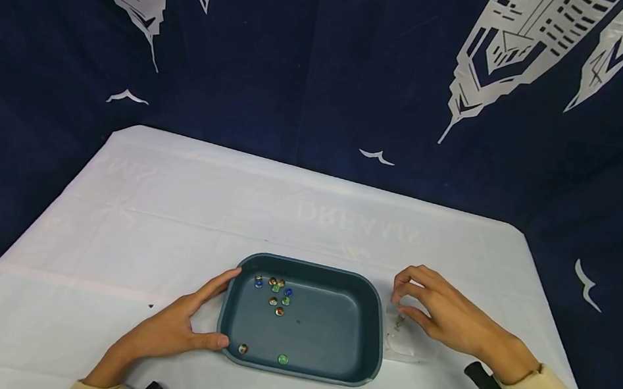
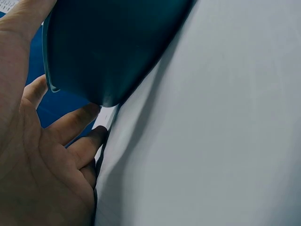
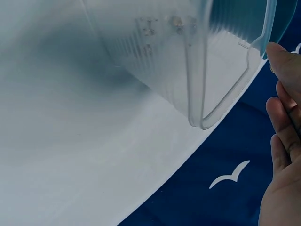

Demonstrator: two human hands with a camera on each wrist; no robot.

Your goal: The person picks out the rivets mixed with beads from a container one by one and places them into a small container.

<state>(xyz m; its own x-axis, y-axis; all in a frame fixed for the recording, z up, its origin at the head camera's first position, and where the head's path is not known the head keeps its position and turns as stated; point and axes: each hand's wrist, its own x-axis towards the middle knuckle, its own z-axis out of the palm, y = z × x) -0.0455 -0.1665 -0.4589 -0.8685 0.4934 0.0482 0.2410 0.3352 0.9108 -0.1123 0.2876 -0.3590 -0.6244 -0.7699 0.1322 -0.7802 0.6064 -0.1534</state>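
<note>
My left hand reaches across the left end of a dark teal tray, its thumb and a fingertip touching the rim at the two corners. Several glass marbles lie in the tray, mostly toward its upper left; a green marble sits near the front wall. My right hand is bent over a clear plastic container just right of the tray. In the right wrist view, the thumb is by that container's rim with a small golden glint beneath it; I cannot tell whether a marble is pinched there. Small brownish pieces show through the container wall.
A white cloth with faint lettering covers the table. Behind it hangs a dark blue curtain with white building and bird prints. Left of the tray lies a tiny dark speck. Black wrist cameras sit on both wrists.
</note>
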